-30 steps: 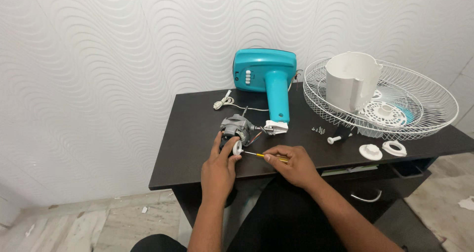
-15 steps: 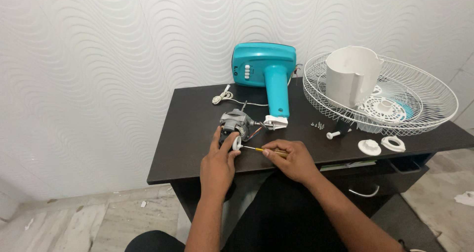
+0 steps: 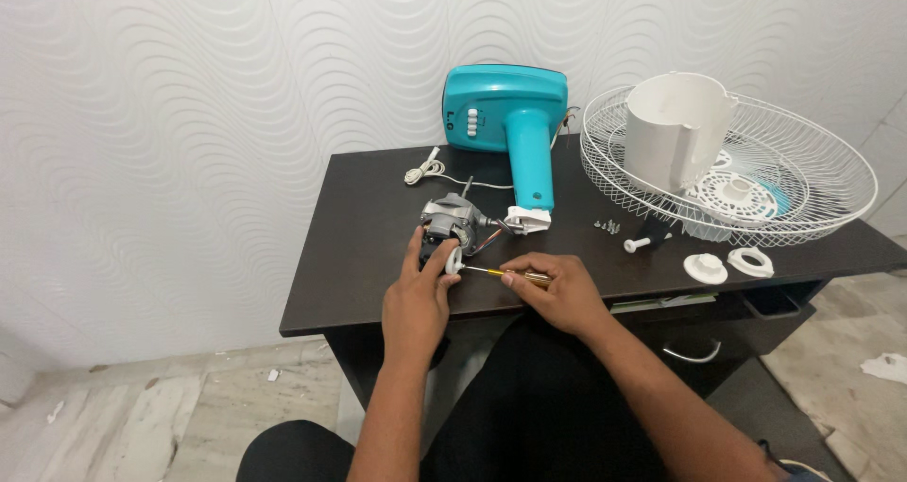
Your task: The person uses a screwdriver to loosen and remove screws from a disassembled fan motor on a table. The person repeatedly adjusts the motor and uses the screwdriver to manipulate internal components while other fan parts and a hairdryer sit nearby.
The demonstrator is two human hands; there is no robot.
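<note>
A grey metal fan motor with wires lies on the dark table. My left hand grips its near end, fingers around a small white part. My right hand holds a yellow-handled screwdriver, with the tip pointed left into that white part. Just behind the motor lies a teal fan stand, on its side against the wall.
A white wire fan grille holds a white motor housing at the right. Two white round caps, a white knob and small screws lie near the front edge. A white cord sits behind the motor.
Both hands stay on the motor and screwdriver; only the camera has shifted slightly.
</note>
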